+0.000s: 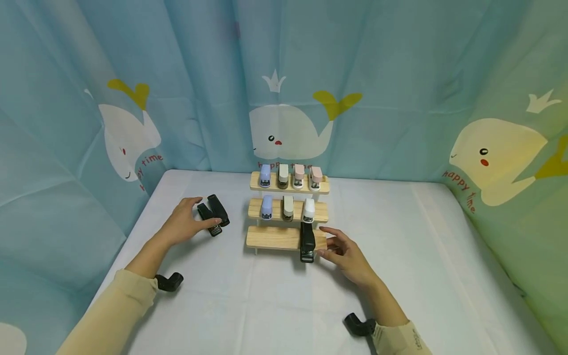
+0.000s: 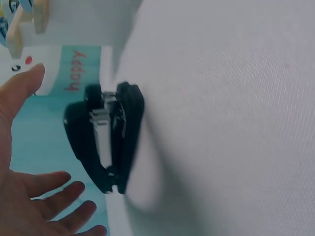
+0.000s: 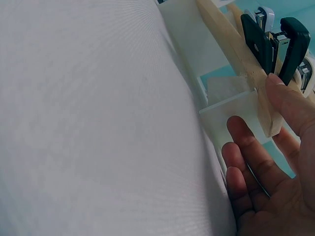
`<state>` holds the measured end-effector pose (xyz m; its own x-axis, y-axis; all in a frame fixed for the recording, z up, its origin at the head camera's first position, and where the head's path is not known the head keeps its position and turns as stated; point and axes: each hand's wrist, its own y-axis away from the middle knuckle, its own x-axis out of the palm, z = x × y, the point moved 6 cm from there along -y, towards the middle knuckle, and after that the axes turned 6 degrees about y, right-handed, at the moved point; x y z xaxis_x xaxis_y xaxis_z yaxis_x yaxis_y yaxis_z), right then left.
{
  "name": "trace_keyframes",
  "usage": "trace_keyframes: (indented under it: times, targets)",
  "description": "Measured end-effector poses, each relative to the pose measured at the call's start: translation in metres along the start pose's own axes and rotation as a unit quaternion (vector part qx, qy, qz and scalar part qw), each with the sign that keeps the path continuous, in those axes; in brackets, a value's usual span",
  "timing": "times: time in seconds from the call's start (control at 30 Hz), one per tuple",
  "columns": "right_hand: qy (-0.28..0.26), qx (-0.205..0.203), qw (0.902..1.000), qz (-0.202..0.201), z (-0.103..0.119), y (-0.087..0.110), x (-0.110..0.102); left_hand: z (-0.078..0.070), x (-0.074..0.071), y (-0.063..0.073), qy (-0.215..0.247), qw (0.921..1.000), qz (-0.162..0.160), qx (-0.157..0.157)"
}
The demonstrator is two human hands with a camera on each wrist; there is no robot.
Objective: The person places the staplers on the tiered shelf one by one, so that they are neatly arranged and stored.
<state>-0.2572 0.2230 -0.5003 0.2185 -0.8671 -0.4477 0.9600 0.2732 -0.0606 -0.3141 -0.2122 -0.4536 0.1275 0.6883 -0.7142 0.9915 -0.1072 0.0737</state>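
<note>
My left hand (image 1: pixel 183 224) is beside two black staplers on the table, a nearer one (image 1: pixel 207 220) and a farther one (image 1: pixel 219 209). In the left wrist view its thumb and fingers are spread apart, with a gap before the black stapler (image 2: pixel 106 137). Another black stapler (image 1: pixel 307 244) stands at the right of the bottom tier of a wooden three-tier rack (image 1: pixel 270 237). Close to that tier's right end is my right hand (image 1: pixel 350 257). The right wrist view has its thumb tip overlapping the lower end of the black stapler (image 3: pixel 294 46), other fingers below the board.
Small staplers in blue, grey-green and pink line the top tier, among them a blue stapler (image 1: pixel 265 176). The middle tier holds a blue, a grey-green and a white stapler (image 1: pixel 308 209). A whale-print curtain (image 1: pixel 213 98) hangs behind and beside the white table (image 1: pixel 399 231).
</note>
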Motion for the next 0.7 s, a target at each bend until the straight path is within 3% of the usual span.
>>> trace_keyframes:
  times: [0.3,0.7]
  targets:
    - [-0.004,0.002,1.0000,0.000,0.001,0.000,0.000,0.020,0.006,-0.012,0.009,0.9991,0.021,-0.036]
    - [-0.004,-0.003,1.0000,-0.001,0.004,0.001,0.001,0.025,0.006,-0.017,-0.007,0.9989,0.012,-0.045]
